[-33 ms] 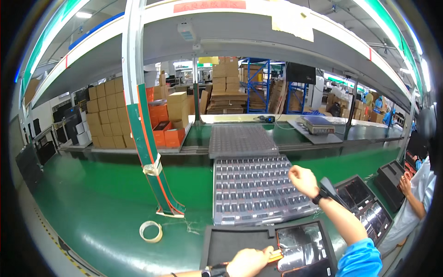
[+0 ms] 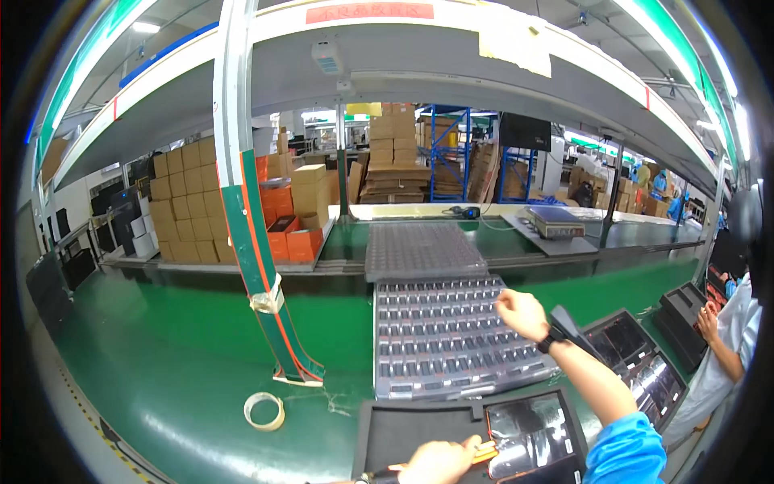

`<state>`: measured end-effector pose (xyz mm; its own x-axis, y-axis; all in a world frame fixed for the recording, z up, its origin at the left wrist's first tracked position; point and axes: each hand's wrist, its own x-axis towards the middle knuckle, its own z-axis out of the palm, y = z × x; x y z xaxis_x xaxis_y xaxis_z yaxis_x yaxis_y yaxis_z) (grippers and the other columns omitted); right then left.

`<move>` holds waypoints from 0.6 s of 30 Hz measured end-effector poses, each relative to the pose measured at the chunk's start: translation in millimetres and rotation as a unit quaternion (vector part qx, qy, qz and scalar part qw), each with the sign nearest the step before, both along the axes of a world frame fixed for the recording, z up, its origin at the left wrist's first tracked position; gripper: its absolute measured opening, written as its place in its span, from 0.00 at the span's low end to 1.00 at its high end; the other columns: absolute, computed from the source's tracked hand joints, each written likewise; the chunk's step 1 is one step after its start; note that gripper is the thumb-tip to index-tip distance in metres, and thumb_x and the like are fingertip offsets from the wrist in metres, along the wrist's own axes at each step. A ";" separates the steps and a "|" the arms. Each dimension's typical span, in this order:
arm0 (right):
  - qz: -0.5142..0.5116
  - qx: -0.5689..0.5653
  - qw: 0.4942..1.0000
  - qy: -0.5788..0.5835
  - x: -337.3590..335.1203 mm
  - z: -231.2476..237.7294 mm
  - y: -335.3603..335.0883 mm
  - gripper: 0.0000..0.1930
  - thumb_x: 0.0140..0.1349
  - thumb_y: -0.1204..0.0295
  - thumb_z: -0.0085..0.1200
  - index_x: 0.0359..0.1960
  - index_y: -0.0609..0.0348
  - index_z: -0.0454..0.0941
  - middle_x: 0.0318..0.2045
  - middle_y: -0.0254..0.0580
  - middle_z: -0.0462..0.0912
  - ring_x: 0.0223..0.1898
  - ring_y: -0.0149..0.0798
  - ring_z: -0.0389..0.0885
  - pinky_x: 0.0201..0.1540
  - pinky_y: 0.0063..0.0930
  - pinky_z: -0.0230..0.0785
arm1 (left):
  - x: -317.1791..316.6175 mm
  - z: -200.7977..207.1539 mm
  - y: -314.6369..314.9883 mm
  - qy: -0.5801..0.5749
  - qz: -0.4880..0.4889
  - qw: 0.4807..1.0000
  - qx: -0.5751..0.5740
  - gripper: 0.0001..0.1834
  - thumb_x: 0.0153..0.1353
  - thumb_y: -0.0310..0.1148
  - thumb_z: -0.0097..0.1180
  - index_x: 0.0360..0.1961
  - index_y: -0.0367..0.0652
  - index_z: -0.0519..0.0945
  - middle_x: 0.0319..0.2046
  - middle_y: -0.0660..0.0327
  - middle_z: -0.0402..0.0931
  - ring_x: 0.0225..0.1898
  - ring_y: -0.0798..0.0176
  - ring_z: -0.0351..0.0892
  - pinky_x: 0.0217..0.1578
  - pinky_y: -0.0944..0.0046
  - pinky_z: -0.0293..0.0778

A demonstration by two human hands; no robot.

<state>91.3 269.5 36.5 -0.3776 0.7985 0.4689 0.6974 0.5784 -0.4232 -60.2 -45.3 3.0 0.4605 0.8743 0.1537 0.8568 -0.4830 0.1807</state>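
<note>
Your left hand (image 2: 439, 463) pinches orange strips (image 2: 485, 454) over black tray (image 2: 403, 410); right hand (image 2: 524, 315) curled by clear tray (image 2: 451, 392), contents unclear. Pockets (image 2: 427, 329) likely keep small parts (image 2: 415, 368) separate.

Red printed sign (image 2: 369, 13) on white shelf edge (image 2: 278, 22).

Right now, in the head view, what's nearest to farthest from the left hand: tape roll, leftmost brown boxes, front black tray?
From the left hand:
1. Front black tray, beneath it
2. Tape roll, leftward
3. Leftmost brown boxes, far back
</note>
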 end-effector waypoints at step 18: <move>-0.100 -0.036 0.982 -0.154 -160.1 -88.7 222.7 0.21 0.49 0.51 0.68 0.32 0.58 0.89 0.33 0.52 0.88 0.41 0.50 0.87 0.49 0.41 0.78 | -13.9 -14.1 23.5 -0.062 -0.035 0.997 0.014 0.07 0.53 0.30 0.57 0.32 0.38 0.78 0.21 0.56 0.80 0.23 0.57 0.83 0.23 0.58 0.77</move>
<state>-68.8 492.2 -52.2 -0.3258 0.8977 0.2967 0.8952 0.3938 -0.2087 -74.1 -21.8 -11.1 0.4956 0.8358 0.2363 0.7932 -0.5464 0.2688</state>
